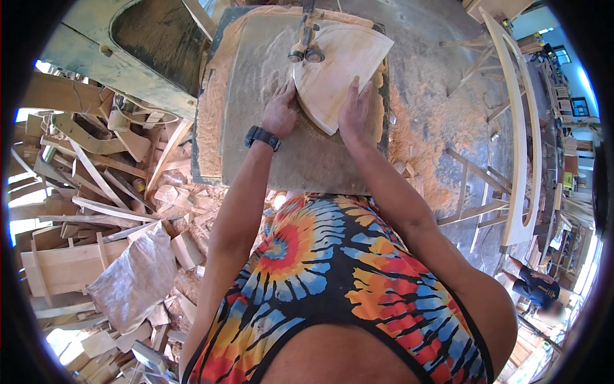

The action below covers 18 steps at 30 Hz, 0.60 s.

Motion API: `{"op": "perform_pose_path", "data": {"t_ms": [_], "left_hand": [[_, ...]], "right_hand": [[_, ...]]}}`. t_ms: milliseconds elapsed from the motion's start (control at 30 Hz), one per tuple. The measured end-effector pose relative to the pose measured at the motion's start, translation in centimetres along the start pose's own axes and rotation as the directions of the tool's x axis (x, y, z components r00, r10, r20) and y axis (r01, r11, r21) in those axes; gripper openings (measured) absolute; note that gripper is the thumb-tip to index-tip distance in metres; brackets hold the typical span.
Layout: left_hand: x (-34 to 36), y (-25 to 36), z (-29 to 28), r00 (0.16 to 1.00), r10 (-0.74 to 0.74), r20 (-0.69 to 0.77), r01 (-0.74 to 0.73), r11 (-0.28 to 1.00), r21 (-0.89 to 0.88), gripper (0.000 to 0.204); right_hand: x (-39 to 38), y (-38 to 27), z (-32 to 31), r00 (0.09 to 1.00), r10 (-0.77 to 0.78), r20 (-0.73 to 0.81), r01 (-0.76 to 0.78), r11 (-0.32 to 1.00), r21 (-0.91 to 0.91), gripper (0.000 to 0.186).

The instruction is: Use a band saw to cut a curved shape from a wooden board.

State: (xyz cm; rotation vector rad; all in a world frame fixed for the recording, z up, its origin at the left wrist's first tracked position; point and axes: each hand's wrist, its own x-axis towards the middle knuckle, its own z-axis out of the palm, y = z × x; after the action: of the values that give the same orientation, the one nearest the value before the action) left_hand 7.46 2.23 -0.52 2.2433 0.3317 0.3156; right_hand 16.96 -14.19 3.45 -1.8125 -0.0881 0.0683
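Note:
A pale, curved wedge-shaped board lies on the dusty bandsaw table, its upper-left part at the blade guide with two round rollers. My left hand, below a black watch, rests beside the board's left edge, fingers stretched toward the blade area. My right hand lies on the board's lower right part and edge, fingers extended. Both hands are open; whether the left fingertips touch the wood is hard to tell.
A machine housing stands upper left. Heaped offcuts and a crumpled sheet fill the left floor. Sawdust covers the floor right of the table, where long curved wooden frames stand. Another person is at far lower right.

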Motion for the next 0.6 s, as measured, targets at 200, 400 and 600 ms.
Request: {"op": "perform_pose_path", "data": {"t_ms": [200, 400, 600], "left_hand": [[0.2, 0.5, -0.4, 1.0, -0.015, 0.007, 0.015, 1.0, -0.023, 0.086], [0.6, -0.1, -0.2, 1.0, -0.001, -0.012, 0.001, 0.999, -0.037, 0.085], [0.8, -0.6, -0.1, 0.999, 0.025, -0.023, -0.025, 1.0, -0.009, 0.084]], "right_hand": [[0.2, 0.7, 0.2, 1.0, 0.01, -0.019, -0.01, 1.0, -0.023, 0.094], [0.1, 0.4, 0.6, 1.0, 0.012, -0.015, -0.012, 0.999, -0.039, 0.095], [0.3, 0.7, 0.6, 0.999, 0.038, -0.01, -0.038, 0.998, -0.042, 0.095]]}}
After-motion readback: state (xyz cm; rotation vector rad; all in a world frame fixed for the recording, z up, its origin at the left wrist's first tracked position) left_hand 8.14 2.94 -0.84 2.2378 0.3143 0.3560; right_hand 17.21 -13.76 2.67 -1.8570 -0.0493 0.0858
